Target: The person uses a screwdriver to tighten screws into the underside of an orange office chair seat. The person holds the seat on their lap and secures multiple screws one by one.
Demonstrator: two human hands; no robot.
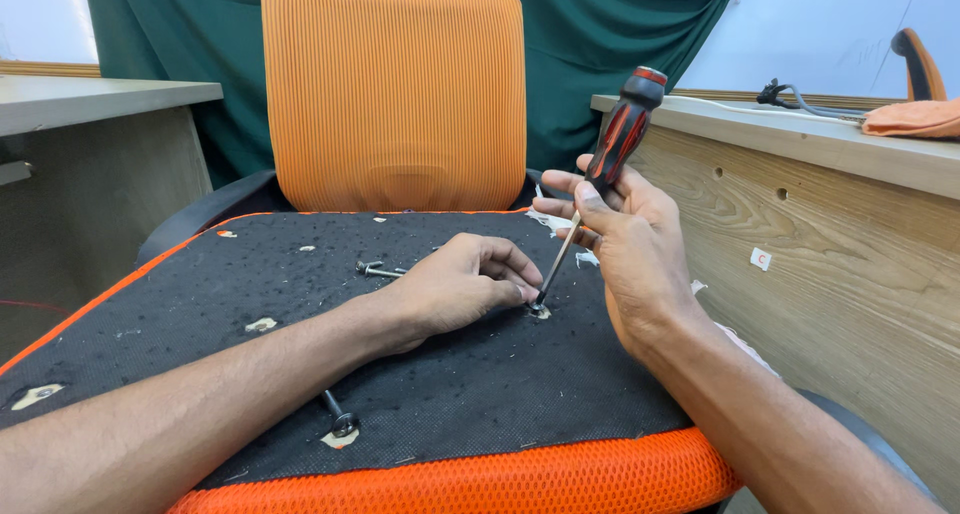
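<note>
Landmark: the black seat underside (300,304), edged in orange mesh, lies flat in front of the orange backrest (393,94).
Right hand: the right hand (625,249) is closed around the screwdriver (600,174), fingers wrapped on the lower part of its black and red handle, above the seat's right half.
Screwdriver: it leans, handle up and to the right, shaft running down and left out of the grip; its tip meets the screw (539,309) on the seat, below and left of the right hand.
Left hand: the left hand (455,289) rests on the seat with curled fingers; its fingertips (520,292) pinch at the screw and the screwdriver tip, touching them.
Screw: it sits in a pale hole near the seat's middle right, between the two hands, just beside the left fingertips; how deep it sits cannot be told.
Loose bolts: two bolts (378,269) lie on the seat just left of the left hand, toward the backrest.
Standing bolt: another bolt (338,416) sticks up from a hole near the seat's front edge, below the left forearm.
Around the seat: a wooden desk (830,234) stands to its right, a green cloth (600,34) hangs behind the backrest.
</note>
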